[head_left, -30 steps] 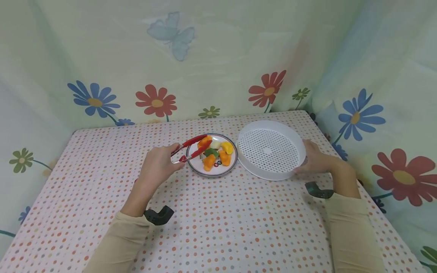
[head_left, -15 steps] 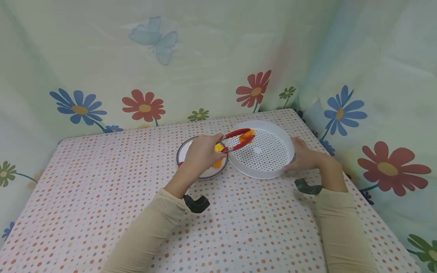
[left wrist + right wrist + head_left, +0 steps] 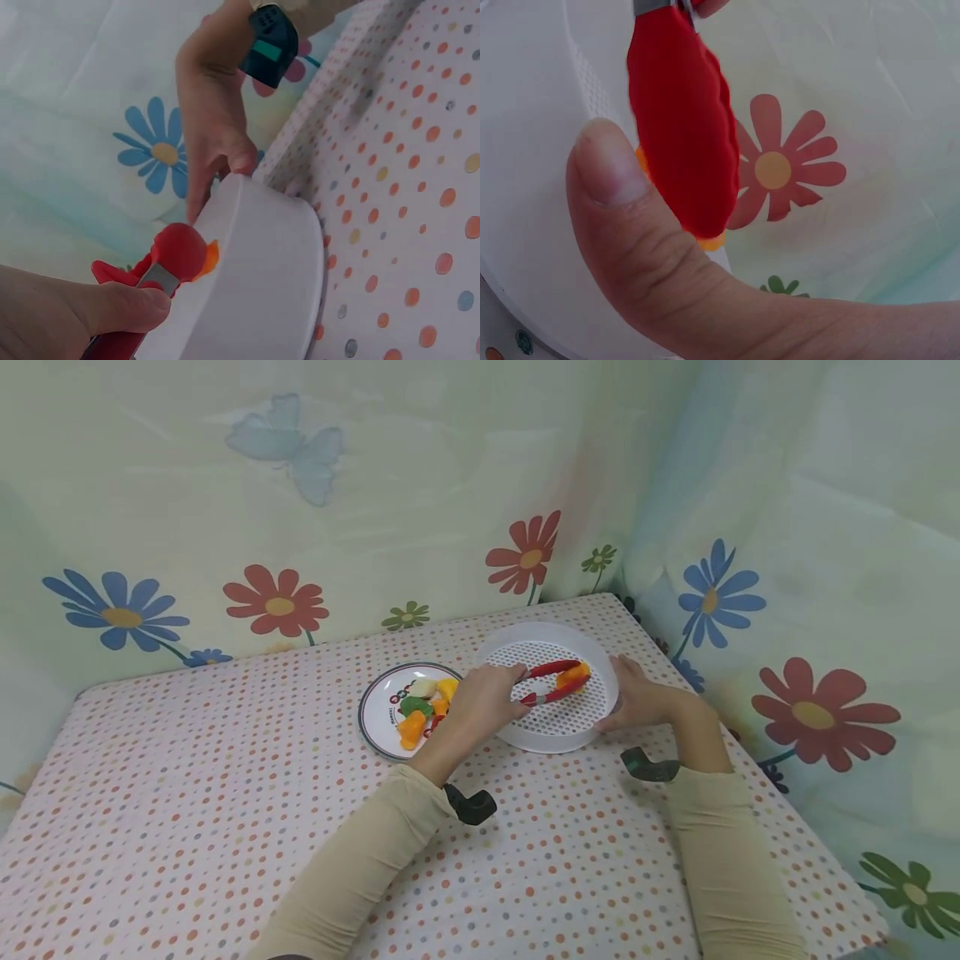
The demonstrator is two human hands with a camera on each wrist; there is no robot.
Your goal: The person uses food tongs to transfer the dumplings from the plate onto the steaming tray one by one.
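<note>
Plate (image 3: 379,712) left, sieve (image 3: 543,742) right on the table (image 3: 225,793) — food pieces (image 3: 411,729) lie on the plate! Tongs (image 3: 553,667) reach over the sieve from the left hand (image 3: 483,700), the right hand (image 3: 637,697) at the sieve's right wall.

Table (image 3: 225,681): flat top, covered by a cloth.
Cloth (image 3: 225,827): pale, scattered with small orange, red, yellow and grey-blue dots.
Plate (image 3: 378,717): round, white, dark ring near the rim, lying flat toward the far side.
Sieve (image 3: 543,742): round, white, low wall, holes across the bottom, sitting beside the plate's right; whether they touch is hidden.
</note>
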